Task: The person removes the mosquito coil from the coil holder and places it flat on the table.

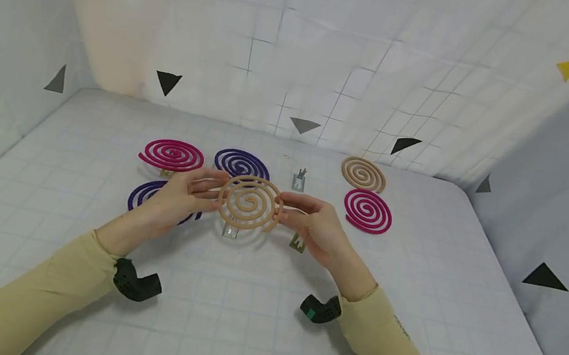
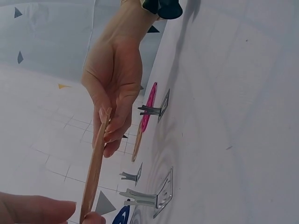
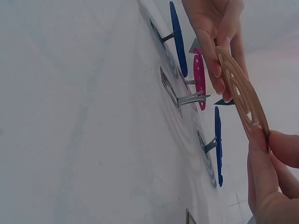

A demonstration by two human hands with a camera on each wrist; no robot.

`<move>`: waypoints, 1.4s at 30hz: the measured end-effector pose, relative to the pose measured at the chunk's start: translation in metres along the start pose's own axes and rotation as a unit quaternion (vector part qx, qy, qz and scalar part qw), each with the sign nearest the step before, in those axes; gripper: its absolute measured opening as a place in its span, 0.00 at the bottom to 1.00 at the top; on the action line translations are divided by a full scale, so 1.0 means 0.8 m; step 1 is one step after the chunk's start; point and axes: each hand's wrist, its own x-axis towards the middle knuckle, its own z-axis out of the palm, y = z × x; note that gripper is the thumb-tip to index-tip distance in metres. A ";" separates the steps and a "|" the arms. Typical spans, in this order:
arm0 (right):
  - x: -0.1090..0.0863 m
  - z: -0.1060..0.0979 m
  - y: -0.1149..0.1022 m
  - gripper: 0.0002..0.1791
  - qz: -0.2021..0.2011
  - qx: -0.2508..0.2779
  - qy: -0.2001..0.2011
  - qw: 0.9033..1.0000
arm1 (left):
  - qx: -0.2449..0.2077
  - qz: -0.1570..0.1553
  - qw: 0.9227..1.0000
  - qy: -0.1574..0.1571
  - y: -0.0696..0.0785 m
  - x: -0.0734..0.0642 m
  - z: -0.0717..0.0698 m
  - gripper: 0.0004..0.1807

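Both hands hold a tan mosquito coil (image 1: 250,200) by opposite edges. The left hand (image 1: 174,200) pinches its left edge between thumb and fingers; the right hand (image 1: 322,228) pinches the right edge. Just under the coil stands a small silver metal stand (image 1: 231,230) with an upright prong; in the right wrist view, this stand (image 3: 191,99) is apart from the coil. A brass-coloured stand (image 1: 298,242) sits beneath the right hand. Partly hidden behind the left hand is a dark blue coil (image 1: 139,195), raised on its own stand (image 3: 164,36).
Farther back, a pink coil (image 1: 172,153) and another dark blue coil (image 1: 242,164) rest on stands. A bare silver stand (image 1: 299,181) is right of them. Another tan coil (image 1: 364,174) and pink coil (image 1: 367,211) lie at the back right, before the white wall sheet (image 1: 340,37).
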 end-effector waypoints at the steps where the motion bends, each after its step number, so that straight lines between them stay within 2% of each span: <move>1: 0.000 -0.001 0.000 0.26 0.001 -0.002 0.001 1.000 | -0.003 0.001 1.000 -0.002 0.000 0.000 0.000 0.33; 10: -0.002 -0.014 -0.008 0.25 0.004 -0.034 -0.008 0.999 | -0.016 0.000 1.000 0.013 0.001 0.004 0.012 0.31; 17: -0.011 -0.038 -0.019 0.24 0.003 -0.067 0.001 0.998 | -0.020 -0.014 1.000 0.010 0.007 0.020 0.030 0.30; 25: -0.019 -0.068 -0.026 0.25 -0.005 -0.071 0.008 0.997 | -0.029 -0.002 1.000 -0.002 0.010 0.036 0.059 0.28; 35: -0.033 -0.114 -0.032 0.21 -0.020 -0.063 0.020 0.998 | -0.040 -0.019 0.999 0.004 0.014 0.061 0.105 0.27; 42: -0.040 -0.149 -0.040 0.20 -0.024 -0.087 0.019 0.996 | -0.067 -0.023 0.997 0.008 0.014 0.079 0.137 0.28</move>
